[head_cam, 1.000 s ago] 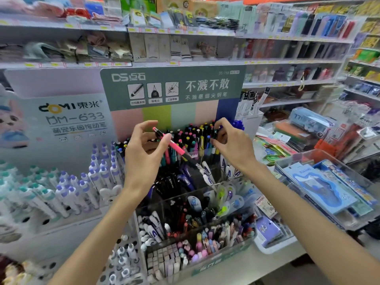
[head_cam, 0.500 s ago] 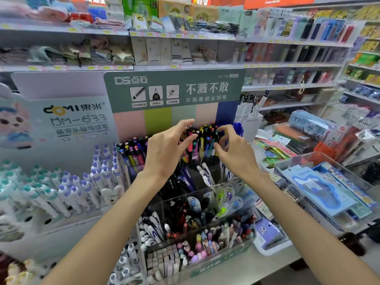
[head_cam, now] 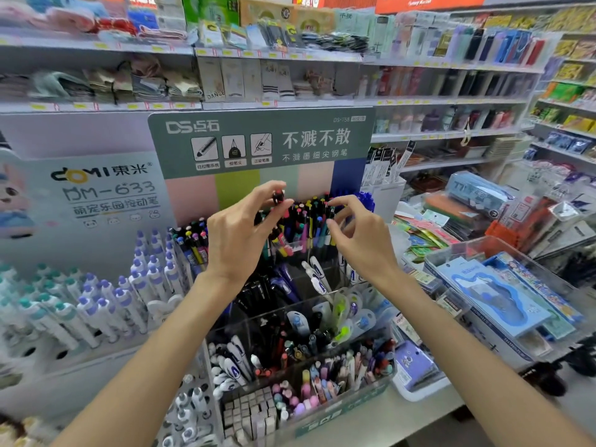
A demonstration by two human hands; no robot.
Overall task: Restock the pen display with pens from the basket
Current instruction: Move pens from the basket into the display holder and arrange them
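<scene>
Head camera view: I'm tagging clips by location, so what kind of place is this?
Most likely a stationery aisle in a shop: a tiered pen display under a green branded sign, long shelves of packaged goods with price tags, and boxed stock in a clear bin.

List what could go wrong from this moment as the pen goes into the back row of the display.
1. The left hand pinches only the dark cap end of the pen; a fingertip hold like that could slip.
2. The back row of upright pens is tightly packed, so pushing one in may tilt or jam its neighbours.
3. The right hand hovers among the pen tops with fingers curled and could knock some askew.
</scene>
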